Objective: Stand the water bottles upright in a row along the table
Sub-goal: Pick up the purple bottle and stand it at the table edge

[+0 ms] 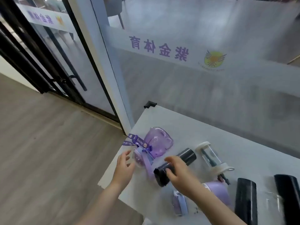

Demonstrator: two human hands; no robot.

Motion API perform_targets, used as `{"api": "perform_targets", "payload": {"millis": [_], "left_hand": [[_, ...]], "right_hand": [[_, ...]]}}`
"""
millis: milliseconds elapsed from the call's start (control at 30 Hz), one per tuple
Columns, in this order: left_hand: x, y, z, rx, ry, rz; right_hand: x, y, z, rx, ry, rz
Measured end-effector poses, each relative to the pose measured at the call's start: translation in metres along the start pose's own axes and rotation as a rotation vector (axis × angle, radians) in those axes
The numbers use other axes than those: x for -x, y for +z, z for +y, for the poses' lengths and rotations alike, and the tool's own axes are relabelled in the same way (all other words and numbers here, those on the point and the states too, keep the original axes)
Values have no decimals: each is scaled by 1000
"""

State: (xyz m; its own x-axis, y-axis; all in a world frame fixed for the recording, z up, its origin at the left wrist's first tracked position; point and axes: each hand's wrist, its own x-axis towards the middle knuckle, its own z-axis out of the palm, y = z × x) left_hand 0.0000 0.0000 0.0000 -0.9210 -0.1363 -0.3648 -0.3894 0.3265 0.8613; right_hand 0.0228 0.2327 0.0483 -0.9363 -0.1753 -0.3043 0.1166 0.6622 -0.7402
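- The pale grey rectangular table (211,132), set against a frosted glass wall (194,78) with purple lettering, is being used as the surface on which all the bottles are lying on their sides.
- A rounded translucent purple plastic bottle with a printed ribbon strap (159,142) is lying at the table's left edge, and its lid end is being approached by the left hand (124,169), whose fingers are spread apart and closed on nothing.
- A dark cylindrical metal flask (183,158) is being clamped near its lower end by the right hand (180,174).
- A clear glass bottle with white caps (211,157) is lying just beside the flask.
- A lilac tumbler (218,192) and two black cylinders (246,198) are lying nearer the right.
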Motion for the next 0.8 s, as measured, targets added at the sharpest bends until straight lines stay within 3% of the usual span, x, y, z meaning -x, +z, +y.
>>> {"api": "perform_targets", "payload": {"millis": [133, 267, 467, 700, 800], "left_hand": [[-18, -3, 3, 141, -92, -163], [-27, -2, -2, 212, -153, -265], [-31, -5, -4, 210, -132, -272], [-13, -19, 12, 224, 43, -152], [-6, -27, 21, 241, 124, -131]], "right_hand": [[-27, 21, -29, 82, 11, -43], [-40, 45, -35, 210, -35, 41], [-46, 65, -40, 344, 20, 85], [-47, 48, -50, -19, 86, 161], [-49, 41, -56, -375, 231, 151]]}}
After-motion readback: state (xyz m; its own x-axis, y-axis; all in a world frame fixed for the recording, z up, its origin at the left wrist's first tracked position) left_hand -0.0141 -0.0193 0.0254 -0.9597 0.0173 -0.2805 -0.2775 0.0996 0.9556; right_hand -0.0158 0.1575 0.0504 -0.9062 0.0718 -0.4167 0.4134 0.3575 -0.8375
